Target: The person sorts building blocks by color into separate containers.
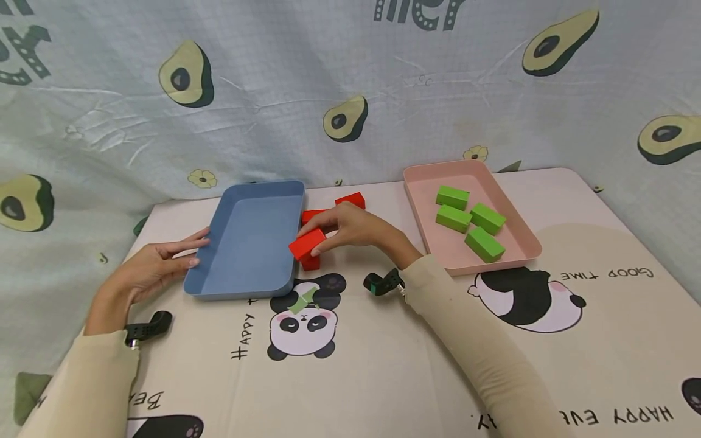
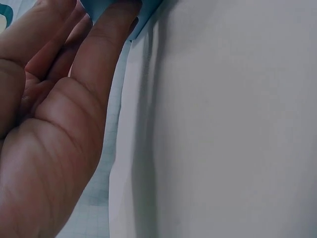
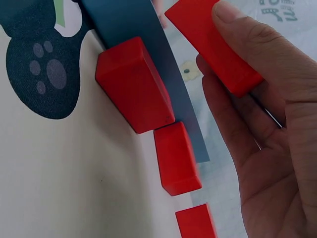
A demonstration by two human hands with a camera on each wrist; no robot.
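While the red block (image 1: 305, 244) hangs pinched between thumb and fingertips of the right hand (image 1: 356, 227), its long axis runs roughly sideways, tipped a little so the right end lies farther from the person. The thumb sits along its near side, the other fingertips on its far side, and the block's free end points left, toward the blue tray (image 1: 249, 237). That is the relation I'd watch: the block is to the left of the gripping fingers, right at the tray's right rim, lying across the tray's long side rather than along it. To my eye, any move inward calls for a short shift left with enough height to clear that rim; exactly how high the block hangs I can't tell. Just outside the same wall, three loose blocks (image 3: 177, 158) trail away in a row on the cloth (image 1: 383, 353), the farthest standing off from the tray. Across the tray, the left hand (image 1: 156, 263) touches its left rim, thumb and forefinger spread apart, so the right is clearly the nearer to the block. Well over to the right, four green blocks (image 1: 484, 244) sit in a pink tray (image 1: 442, 248).
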